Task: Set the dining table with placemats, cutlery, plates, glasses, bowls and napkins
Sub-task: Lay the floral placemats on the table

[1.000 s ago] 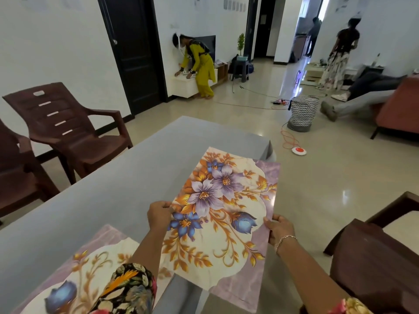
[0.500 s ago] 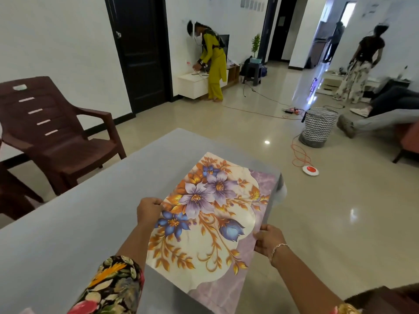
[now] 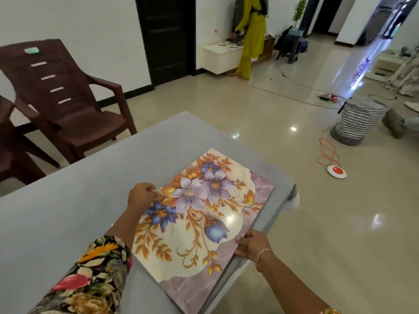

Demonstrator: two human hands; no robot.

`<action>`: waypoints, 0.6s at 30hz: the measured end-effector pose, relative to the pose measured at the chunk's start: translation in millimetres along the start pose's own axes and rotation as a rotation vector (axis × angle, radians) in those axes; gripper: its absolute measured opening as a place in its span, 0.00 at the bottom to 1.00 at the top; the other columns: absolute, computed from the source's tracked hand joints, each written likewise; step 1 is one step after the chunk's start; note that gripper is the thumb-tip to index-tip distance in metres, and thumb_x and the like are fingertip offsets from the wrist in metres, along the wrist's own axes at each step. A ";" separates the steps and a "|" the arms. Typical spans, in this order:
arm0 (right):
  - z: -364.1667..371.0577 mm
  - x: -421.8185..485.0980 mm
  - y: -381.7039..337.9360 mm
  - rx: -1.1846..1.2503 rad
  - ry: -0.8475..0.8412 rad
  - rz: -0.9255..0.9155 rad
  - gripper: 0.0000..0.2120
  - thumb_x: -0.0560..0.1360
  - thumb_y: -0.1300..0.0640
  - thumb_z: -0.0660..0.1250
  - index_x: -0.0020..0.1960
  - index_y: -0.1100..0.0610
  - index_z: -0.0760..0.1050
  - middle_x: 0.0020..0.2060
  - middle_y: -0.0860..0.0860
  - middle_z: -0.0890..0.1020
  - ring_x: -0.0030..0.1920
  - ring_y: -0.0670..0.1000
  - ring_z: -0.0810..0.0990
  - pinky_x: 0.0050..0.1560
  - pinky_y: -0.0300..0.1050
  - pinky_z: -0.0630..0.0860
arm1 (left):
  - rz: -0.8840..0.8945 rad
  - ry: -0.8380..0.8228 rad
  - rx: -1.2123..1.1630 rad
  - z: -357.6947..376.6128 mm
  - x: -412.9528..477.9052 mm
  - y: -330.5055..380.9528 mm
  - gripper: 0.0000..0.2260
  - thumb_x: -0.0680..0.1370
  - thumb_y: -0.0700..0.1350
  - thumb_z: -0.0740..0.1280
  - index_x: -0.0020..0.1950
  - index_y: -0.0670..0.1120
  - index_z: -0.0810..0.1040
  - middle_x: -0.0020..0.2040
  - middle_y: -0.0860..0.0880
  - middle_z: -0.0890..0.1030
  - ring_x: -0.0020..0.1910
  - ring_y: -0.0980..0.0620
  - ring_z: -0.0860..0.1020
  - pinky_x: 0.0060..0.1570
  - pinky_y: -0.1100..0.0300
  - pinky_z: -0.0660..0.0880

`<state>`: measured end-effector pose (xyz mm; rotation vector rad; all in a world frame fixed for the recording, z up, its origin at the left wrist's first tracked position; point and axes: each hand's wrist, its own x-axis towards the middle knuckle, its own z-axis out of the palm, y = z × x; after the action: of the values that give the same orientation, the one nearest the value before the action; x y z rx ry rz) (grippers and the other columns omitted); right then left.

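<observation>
Your left hand (image 3: 141, 196), fingers curled in, pinches the left long edge of the placemat (image 3: 204, 223) about midway along it. Your right hand (image 3: 251, 245) grips the opposite long edge nearer its lower end, fingers bent over the top face; you cannot see the thumb. The placemat sits in the lower centre of the frame, on the grey table (image 3: 79, 200) beside its right corner, flat or nearly so, flowered face up. Its long axis runs from the bottom of the frame up and to the right, roughly along the table's right edge, with the purple border on the right and bottom sides. There is one placemat in view and both hands are on it. Two brown chairs (image 3: 68, 103) stand at the upper left, the second cut by the frame edge, and one zigzag basket (image 3: 360, 121) sits on the floor at the right.
</observation>
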<state>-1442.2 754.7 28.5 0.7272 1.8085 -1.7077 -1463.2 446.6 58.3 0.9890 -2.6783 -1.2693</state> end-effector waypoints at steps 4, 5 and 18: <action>-14.1 1.0 -11.2 -0.304 -0.010 -0.019 0.16 0.75 0.56 0.67 0.33 0.64 0.72 0.23 0.57 0.75 0.19 0.53 0.73 0.22 0.39 0.74 | 0.042 0.142 0.212 25.3 -27.0 3.1 0.12 0.74 0.39 0.67 0.57 0.38 0.78 0.55 0.35 0.76 0.57 0.36 0.74 0.55 0.49 0.70; -19.4 3.1 -16.9 -0.475 0.013 -0.099 0.17 0.76 0.53 0.65 0.33 0.63 0.73 0.23 0.56 0.75 0.21 0.53 0.75 0.24 0.40 0.74 | 0.087 0.167 0.235 36.6 -38.7 3.3 0.11 0.73 0.39 0.67 0.54 0.36 0.79 0.52 0.34 0.77 0.55 0.34 0.75 0.52 0.48 0.71; -30.0 75.7 -62.4 -1.691 -0.209 -0.922 0.30 0.76 0.40 0.51 0.75 0.50 0.54 0.76 0.54 0.52 0.75 0.56 0.51 0.72 0.50 0.55 | -0.170 -0.149 0.588 111.8 -144.0 -7.4 0.61 0.49 0.77 0.39 0.77 0.48 0.38 0.77 0.42 0.37 0.76 0.41 0.38 0.72 0.42 0.44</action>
<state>-1540.5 783.0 20.4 -1.0353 2.6251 -0.0191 -1374.6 599.4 13.2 1.2292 -3.2299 -0.5777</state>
